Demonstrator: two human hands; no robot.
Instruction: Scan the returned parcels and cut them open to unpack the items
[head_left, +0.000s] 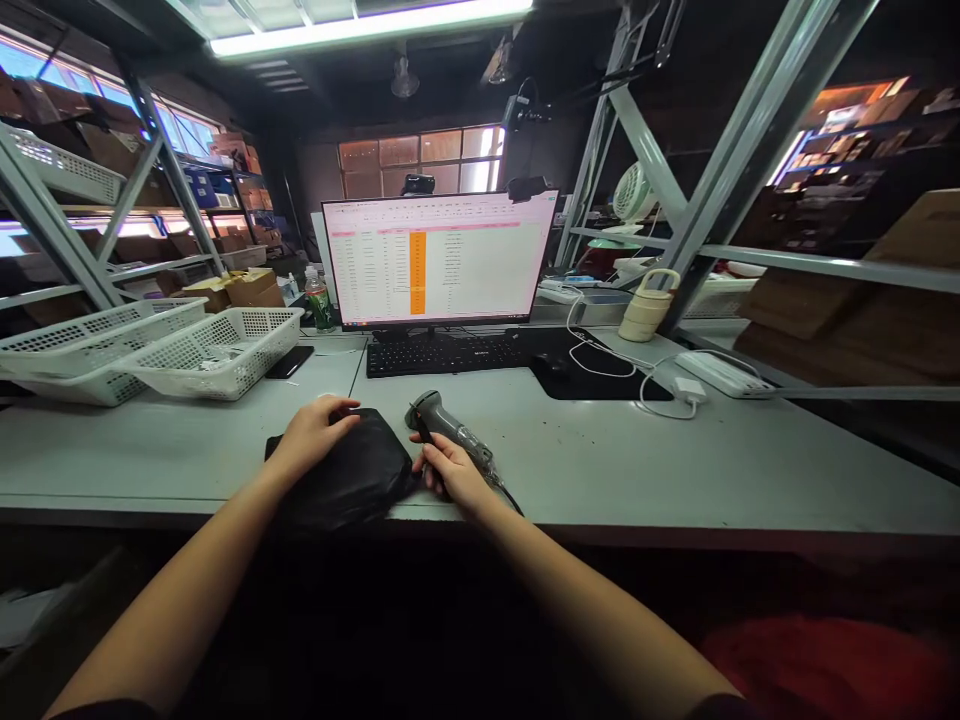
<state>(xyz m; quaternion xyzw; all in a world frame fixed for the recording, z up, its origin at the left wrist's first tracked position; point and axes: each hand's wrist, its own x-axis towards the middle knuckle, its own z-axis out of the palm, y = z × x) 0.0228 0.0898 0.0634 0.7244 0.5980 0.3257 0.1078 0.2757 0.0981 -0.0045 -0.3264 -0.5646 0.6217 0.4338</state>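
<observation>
A black plastic package (352,475) lies at the near edge of the grey table (600,460). My left hand (315,432) rests on the package's top left, fingers curled over it. My right hand (448,472) is closed round the handle of a grey barcode scanner (439,418), whose head points toward the package and whose cable trails off the table edge.
A monitor (439,258) showing a spreadsheet stands behind a black keyboard (442,352) and mouse pad (592,375). White mesh baskets (217,350) sit at the left, with a green bottle (321,300) beside them. A white charger and cable (686,390) lie at the right. Metal shelving frames both sides.
</observation>
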